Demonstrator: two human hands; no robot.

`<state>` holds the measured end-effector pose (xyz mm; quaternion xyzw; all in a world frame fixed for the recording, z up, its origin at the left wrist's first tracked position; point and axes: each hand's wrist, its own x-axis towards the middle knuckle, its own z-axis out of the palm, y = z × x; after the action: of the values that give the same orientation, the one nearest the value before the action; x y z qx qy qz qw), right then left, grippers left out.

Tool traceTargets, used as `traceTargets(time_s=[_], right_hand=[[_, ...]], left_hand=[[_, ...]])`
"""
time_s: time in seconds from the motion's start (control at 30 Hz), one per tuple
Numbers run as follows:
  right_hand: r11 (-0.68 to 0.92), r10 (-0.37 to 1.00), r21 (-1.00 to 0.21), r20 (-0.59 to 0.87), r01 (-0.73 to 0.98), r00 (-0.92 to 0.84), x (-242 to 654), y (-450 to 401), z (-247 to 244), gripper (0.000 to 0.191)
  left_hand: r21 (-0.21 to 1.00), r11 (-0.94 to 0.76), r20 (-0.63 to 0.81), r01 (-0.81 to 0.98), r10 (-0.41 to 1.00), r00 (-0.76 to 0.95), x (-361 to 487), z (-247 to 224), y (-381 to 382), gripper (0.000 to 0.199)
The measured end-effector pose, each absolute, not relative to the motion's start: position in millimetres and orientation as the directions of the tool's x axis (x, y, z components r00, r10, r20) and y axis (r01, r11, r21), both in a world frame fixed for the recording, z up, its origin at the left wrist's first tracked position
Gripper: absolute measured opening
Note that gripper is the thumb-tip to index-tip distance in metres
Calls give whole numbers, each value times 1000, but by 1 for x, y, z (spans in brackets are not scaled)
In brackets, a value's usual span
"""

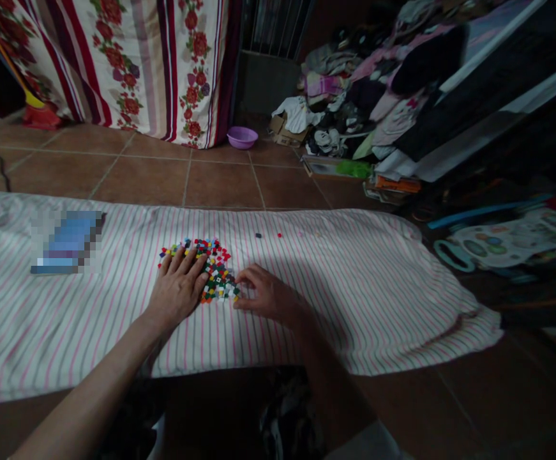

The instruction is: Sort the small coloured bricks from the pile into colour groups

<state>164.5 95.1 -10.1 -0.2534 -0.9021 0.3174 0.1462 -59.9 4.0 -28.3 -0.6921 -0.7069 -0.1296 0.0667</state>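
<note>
A heap of small, square-looking coloured pieces (219, 281) lies on the striped cloth, with red, green, white, yellow and black among them. My left hand (178, 287) rests flat over the heap's left part, fingers stretched out, hiding the pieces beneath. At the right edge of the heap is my right hand (268, 294), its fingers curved and the thumb apart from the index finger; nothing shows between them. Beyond it, a dark piece (258, 235) and a red piece (279, 235) lie apart in a row, with fainter pale ones to their right.
The striped cloth (378, 287) covers a low, long surface. On its left lies a blurred-out flat blue object (69, 241). Behind are the tiled floor (220, 182), a purple basin (242, 137), a floral curtain (148, 70) and piled clothes (378, 83). A toy-like panel (502, 239) stands at right.
</note>
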Motion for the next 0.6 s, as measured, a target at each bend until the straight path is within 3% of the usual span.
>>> traceTargets(time_s=[0.13, 0.6], right_hand=[[701, 547, -601, 108, 384, -830, 164, 90, -9, 37], [752, 546, -493, 97, 437, -832, 153, 81, -1, 23]], left_hand=[[84, 20, 275, 996, 960, -43, -58, -27, 4, 51], [51, 39, 299, 998, 953, -53, -55, -27, 4, 51]])
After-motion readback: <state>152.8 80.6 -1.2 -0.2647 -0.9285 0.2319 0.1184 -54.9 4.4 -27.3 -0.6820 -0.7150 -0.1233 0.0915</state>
